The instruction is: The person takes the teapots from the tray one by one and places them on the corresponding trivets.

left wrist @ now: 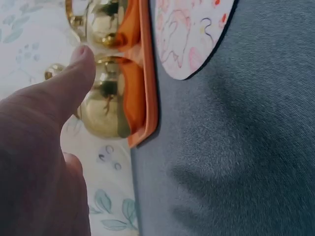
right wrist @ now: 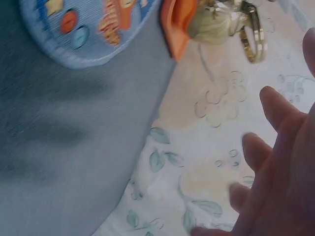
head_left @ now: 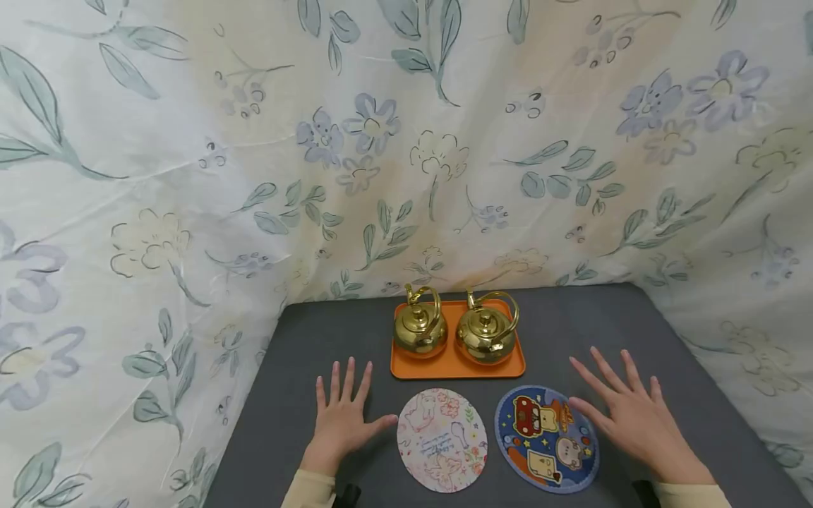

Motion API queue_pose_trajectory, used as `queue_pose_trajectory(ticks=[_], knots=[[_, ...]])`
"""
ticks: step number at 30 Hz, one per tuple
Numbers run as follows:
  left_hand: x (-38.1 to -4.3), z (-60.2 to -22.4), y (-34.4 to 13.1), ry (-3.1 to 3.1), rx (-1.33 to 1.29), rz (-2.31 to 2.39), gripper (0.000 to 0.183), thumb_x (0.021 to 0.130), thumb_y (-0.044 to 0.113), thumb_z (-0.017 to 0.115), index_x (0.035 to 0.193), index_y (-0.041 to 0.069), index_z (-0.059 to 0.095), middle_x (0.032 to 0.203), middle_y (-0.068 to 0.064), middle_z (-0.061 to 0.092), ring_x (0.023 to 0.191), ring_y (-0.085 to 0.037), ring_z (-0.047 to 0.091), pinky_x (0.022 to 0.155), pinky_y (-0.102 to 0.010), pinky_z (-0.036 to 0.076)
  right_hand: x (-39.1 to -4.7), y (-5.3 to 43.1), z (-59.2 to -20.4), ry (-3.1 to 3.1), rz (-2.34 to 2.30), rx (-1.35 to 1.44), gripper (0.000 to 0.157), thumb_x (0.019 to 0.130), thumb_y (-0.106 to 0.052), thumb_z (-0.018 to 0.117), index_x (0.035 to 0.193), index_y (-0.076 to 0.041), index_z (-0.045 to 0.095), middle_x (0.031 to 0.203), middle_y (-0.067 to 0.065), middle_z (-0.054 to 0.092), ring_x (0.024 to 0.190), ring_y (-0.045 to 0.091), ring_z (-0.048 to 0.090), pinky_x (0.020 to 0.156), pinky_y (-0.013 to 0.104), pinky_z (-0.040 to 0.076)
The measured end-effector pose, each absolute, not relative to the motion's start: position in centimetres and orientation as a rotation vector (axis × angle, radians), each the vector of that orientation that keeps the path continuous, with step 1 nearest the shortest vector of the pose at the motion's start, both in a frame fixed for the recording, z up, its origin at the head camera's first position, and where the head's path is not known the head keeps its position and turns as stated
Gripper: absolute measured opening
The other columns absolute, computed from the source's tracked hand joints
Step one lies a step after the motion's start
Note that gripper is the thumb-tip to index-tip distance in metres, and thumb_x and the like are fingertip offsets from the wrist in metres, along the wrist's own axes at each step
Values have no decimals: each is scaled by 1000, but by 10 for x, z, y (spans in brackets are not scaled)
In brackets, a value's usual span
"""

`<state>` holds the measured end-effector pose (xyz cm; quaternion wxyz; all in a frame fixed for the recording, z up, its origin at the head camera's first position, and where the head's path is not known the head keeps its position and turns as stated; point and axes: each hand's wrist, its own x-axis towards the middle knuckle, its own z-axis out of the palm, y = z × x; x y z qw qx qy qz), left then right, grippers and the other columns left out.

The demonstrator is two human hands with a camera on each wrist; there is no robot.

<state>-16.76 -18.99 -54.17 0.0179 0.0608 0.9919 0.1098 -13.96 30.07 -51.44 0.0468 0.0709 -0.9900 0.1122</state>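
Two shiny gold teapots stand side by side on an orange tray (head_left: pixel 457 370) at the back of the table; the left teapot (head_left: pixel 419 328) and the right teapot (head_left: pixel 488 333) both have tall looped handles. In front of the tray lie a round pink-and-white patterned mat (head_left: pixel 442 441) and a round blue cartoon mat (head_left: pixel 547 439). My left hand (head_left: pixel 343 416), fingers spread and holding nothing, is left of the pink mat with its thumb tip near that mat's edge. To the right of the blue mat, my right hand (head_left: pixel 635 416) is spread too, its thumb near the rim.
A dark grey tabletop (head_left: pixel 317 331) carries everything. Floral fabric (head_left: pixel 406 176) hangs behind the table and drapes down both its sides. Dark bands (head_left: pixel 347 496) circle my wrists at the cream sleeves.
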Motion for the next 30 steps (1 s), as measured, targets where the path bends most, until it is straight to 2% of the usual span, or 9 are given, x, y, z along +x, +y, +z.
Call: queue_pose_trajectory(ticks=[2,5,7,9,13,17,20,24,30], knots=[[-171,-545,-191,3074,157,356,110,81,84,54,164,31,6,171,-8,-7,156,-37,-14,118,-64,-16,-142,294,-511,-3018,399,258,78,96,-66,53,161,-33,27,169,12,19,152,52,2,98,82,27],[-176,-550,-193,3065,134,395,109,81,83,55,164,31,6,171,-8,-6,156,-37,-12,119,-64,-13,-147,282,-505,-3000,501,318,77,95,-65,55,161,-31,31,166,13,28,149,54,19,72,65,51],[-179,-551,-192,3056,152,418,108,82,82,56,164,29,10,171,-11,-2,156,-39,-7,120,-65,-8,-149,276,-501,-2985,557,337,77,95,-63,57,161,-32,30,164,13,32,146,53,26,59,55,52],[-183,-553,-190,3042,174,452,105,84,78,58,164,28,13,171,-13,2,156,-40,-4,120,-66,-5,-151,270,-498,-2968,572,349,78,95,-62,58,161,-34,27,164,11,33,145,51,30,57,53,51],[-191,-556,-183,3016,191,499,101,87,75,57,164,28,13,170,-15,3,156,-42,-2,121,-66,0,-153,264,-492,-2924,550,371,78,96,-57,60,162,-30,26,163,11,35,143,49,35,80,67,49],[-197,-564,-177,3025,203,513,100,87,76,56,164,29,13,169,-18,6,156,-41,1,122,-64,2,-152,256,-490,-2772,602,382,73,95,-40,71,157,-21,40,156,15,46,132,46,51,88,66,49],[-198,-567,-173,3018,210,513,100,87,76,55,164,28,13,169,-20,8,156,-40,3,122,-63,4,-153,246,-493,-2629,639,404,67,89,-25,79,149,-14,52,145,18,57,106,35,69,78,48,56],[-199,-566,-171,2991,220,517,99,89,73,56,164,23,15,169,-20,10,157,-39,5,123,-61,6,-156,234,-494,-2557,680,427,58,86,-17,81,140,-7,61,132,19,66,77,23,72,59,32,49],[-203,-566,-165,2984,230,531,98,91,68,58,163,12,22,168,-17,18,156,-36,12,124,-58,12,-161,225,-492,-2619,798,354,52,90,-20,78,137,-5,63,115,19,74,81,25,74,55,29,52]])
